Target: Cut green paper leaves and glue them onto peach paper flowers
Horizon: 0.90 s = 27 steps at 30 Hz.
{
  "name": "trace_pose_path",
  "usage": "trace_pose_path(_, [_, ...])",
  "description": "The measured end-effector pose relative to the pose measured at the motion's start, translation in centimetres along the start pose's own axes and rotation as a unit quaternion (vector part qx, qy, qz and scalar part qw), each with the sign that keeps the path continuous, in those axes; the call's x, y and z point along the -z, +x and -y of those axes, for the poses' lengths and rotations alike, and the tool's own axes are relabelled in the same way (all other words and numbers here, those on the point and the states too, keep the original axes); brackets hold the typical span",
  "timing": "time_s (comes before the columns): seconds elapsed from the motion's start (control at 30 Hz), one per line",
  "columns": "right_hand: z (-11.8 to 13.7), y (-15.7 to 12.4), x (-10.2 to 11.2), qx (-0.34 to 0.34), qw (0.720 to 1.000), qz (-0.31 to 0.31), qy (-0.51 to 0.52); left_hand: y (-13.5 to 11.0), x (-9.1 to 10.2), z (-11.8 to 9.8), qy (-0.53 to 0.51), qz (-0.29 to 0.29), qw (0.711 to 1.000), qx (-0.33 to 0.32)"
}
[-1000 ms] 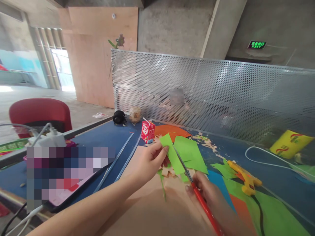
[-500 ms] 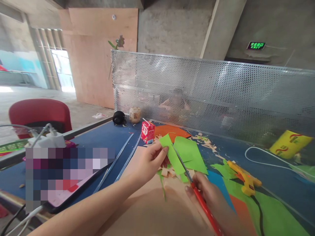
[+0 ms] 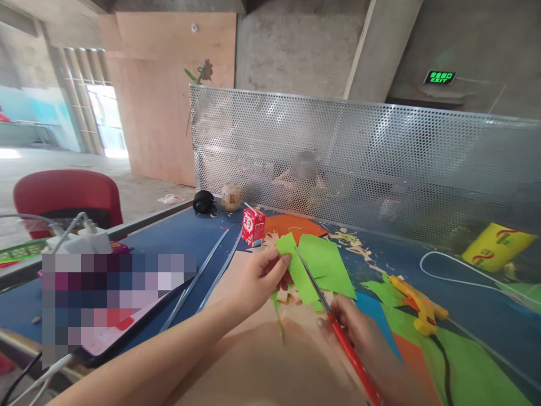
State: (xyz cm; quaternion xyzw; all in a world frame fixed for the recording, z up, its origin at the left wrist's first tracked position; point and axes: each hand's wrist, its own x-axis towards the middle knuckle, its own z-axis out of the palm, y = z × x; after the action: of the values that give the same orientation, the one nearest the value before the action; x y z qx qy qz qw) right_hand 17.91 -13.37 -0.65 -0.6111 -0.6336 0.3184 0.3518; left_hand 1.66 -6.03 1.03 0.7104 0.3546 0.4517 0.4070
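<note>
My left hand (image 3: 268,276) pinches a light green paper strip (image 3: 298,272) by its left edge. My right hand (image 3: 359,327) is closed round the red handles of a pair of scissors (image 3: 344,338). Their blades lie along the strip's right edge and point away from me. Just right of the blades, a larger green paper sheet (image 3: 327,265) rests on the table. Beneath my hands are a peach paper sheet (image 3: 228,282) and small peach scraps (image 3: 288,295). Blue paper (image 3: 372,316) lies partly under my right hand.
A red drink carton (image 3: 253,227) with a straw stands beyond my left hand, by orange paper (image 3: 296,227). To the right are a yellow glue gun (image 3: 422,310) and a yellow packet (image 3: 499,247). A perforated metal screen (image 3: 359,146) borders the back; a person sits behind it.
Almost nothing differs. Both hands, the green strip and the scissors keep nearly the same places, with only a slight shift of the view.
</note>
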Motion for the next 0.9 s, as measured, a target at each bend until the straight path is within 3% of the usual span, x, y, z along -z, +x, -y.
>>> trace_pose_path(0.23, [0.02, 0.06, -0.07, 0.006, 0.999, 0.004, 0.037, -0.25, -0.1, -0.89, 0.024, 0.022, 0.999, 0.02])
trace_pose_path(0.9, [-0.37, 0.26, -0.23, 0.005, 1.0, -0.013, 0.005, -0.16, -0.18, -0.69, 0.027, 0.031, 0.999, -0.005])
